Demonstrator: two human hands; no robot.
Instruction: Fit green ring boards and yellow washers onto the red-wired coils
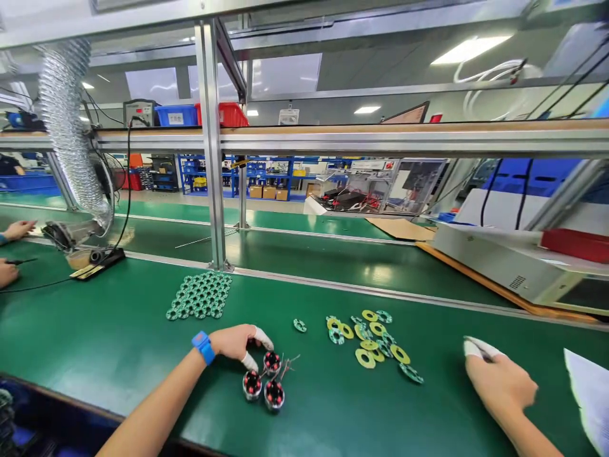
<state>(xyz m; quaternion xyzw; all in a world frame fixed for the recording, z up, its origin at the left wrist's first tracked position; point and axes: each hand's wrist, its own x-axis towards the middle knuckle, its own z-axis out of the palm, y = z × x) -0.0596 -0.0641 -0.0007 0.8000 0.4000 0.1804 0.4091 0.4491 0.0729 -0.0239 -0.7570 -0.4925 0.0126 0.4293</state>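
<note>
My left hand [238, 343], with a blue wristband and white finger cots, rests on the green mat with its fingers curled over the nearest of three small round coil parts [264, 383] that have red dots and wire leads. My right hand [497, 376] hovers low over the mat at the right, fingers loosely bent with cots on the tips, holding nothing I can see. Between the hands lies a loose scatter of green and yellow ring-shaped boards [373, 339]. One single green ring [299, 325] lies apart to their left.
A panel of joined green rings [200, 296] lies behind my left hand. A soldering stand [98, 259] and flexible duct [66, 127] stand at the far left, where another person's hands [12, 251] work. A grey machine [514, 260] sits at the right; white paper [590, 387] lies near the right edge.
</note>
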